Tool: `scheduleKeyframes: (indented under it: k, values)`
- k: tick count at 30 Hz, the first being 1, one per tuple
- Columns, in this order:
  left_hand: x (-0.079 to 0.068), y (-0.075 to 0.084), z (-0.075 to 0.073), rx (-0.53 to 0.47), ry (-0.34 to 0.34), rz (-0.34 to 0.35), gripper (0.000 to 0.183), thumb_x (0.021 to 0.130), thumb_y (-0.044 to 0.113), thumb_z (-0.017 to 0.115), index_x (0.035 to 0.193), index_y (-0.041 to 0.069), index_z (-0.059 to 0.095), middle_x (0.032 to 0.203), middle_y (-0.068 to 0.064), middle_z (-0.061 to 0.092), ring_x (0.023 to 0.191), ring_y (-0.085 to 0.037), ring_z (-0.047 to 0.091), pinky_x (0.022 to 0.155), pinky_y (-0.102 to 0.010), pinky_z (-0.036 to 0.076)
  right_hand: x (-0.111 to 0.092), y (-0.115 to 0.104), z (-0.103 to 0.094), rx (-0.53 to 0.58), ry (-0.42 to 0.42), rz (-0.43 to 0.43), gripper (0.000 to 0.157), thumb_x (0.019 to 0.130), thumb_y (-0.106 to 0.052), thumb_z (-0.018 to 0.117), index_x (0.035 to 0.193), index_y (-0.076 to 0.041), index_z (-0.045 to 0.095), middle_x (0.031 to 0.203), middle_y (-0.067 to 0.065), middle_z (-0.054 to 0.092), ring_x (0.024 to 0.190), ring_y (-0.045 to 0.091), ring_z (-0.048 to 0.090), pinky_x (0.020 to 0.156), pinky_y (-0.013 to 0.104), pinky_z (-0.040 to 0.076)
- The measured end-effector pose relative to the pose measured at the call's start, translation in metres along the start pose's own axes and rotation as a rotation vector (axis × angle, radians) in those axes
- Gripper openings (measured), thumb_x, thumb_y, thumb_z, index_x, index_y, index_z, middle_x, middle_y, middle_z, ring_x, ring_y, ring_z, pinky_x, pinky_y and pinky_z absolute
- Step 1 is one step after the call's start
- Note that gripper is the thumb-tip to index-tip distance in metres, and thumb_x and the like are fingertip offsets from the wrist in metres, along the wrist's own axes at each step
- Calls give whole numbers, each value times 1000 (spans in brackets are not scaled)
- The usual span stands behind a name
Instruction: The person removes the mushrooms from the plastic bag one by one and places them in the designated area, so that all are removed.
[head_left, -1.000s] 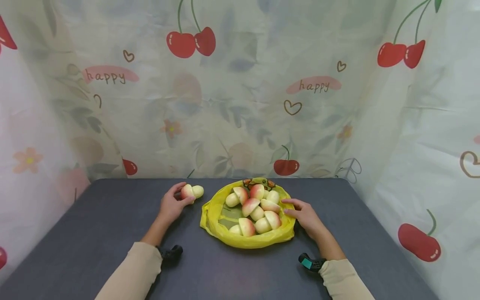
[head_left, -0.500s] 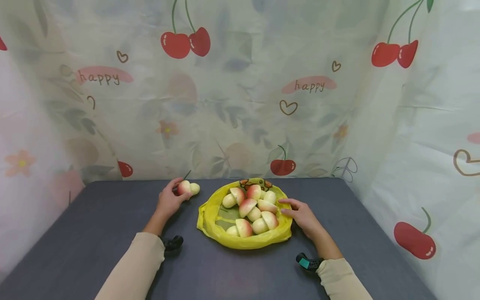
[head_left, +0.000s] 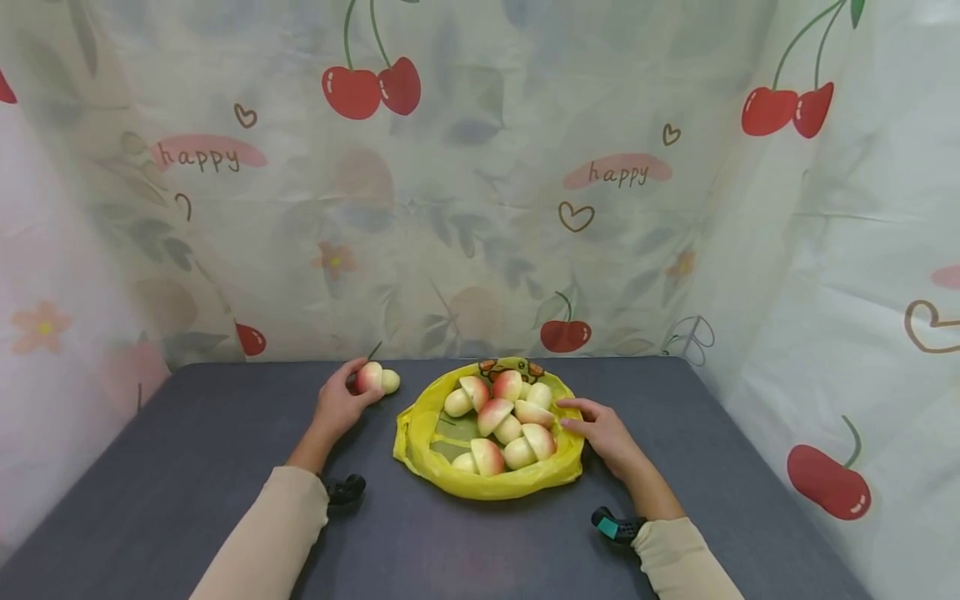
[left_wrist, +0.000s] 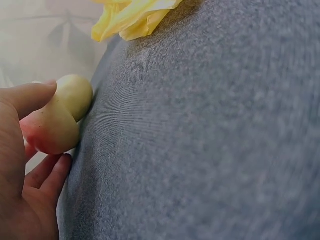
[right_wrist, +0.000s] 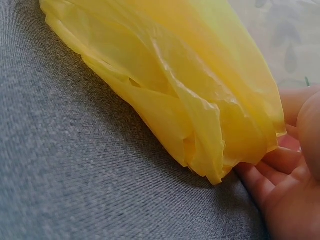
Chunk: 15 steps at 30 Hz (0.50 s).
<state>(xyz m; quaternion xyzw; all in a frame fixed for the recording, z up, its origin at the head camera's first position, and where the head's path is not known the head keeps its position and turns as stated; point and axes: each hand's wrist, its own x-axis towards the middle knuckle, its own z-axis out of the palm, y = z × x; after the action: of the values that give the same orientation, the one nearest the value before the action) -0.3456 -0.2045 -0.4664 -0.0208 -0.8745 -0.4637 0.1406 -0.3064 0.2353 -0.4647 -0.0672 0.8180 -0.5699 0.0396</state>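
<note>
In the head view my left hand (head_left: pixel 341 402) pinches the pinkish-red cap of a toy mushroom (head_left: pixel 390 381) with a pale stem, at the table's far left of centre. The left wrist view shows the thumb on one side of this mushroom (left_wrist: pixel 60 122) and fingers on the other, close to the cloth. A yellow plastic bag (head_left: pixel 487 489), its rim rolled open, holds several similar mushrooms (head_left: pixel 495 414). At its right rim my right hand (head_left: pixel 606 429) holds the edge. In the right wrist view fingers (right_wrist: pixel 260 180) pass behind the bag (right_wrist: pixel 165 100), partly hidden.
A dark grey cloth covers the table (head_left: pixel 450 550). Behind it hangs a pale curtain (head_left: pixel 480 275) printed with cherries, with more curtain on both sides. Each wrist wears a black band (head_left: pixel 618 527).
The left hand, with the mushroom, has moved slightly farther back over the last second. The view has shifted a little. Right hand and bag look unmoved.
</note>
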Motion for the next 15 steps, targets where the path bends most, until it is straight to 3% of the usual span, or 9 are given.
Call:
scheduleKeyframes:
  k: [10,15]
  values:
    - [-2,-2,-3,8,-12,30,69,83,17,78,143,5,45,138,-23,44,115,-40,55,94,-49,47,0,-1,1,23,-11,-4,41,95,-15,64,134,-2,57,140,21,49,126,34,45,94,37,47]
    - [-2,-2,-8,47,-10,99,67,81,17,80,140,4,49,138,-22,43,117,-41,50,96,-52,42,0,0,1,0,3,3,39,95,-17,65,132,-5,60,138,19,51,124,33,47,93,35,48]
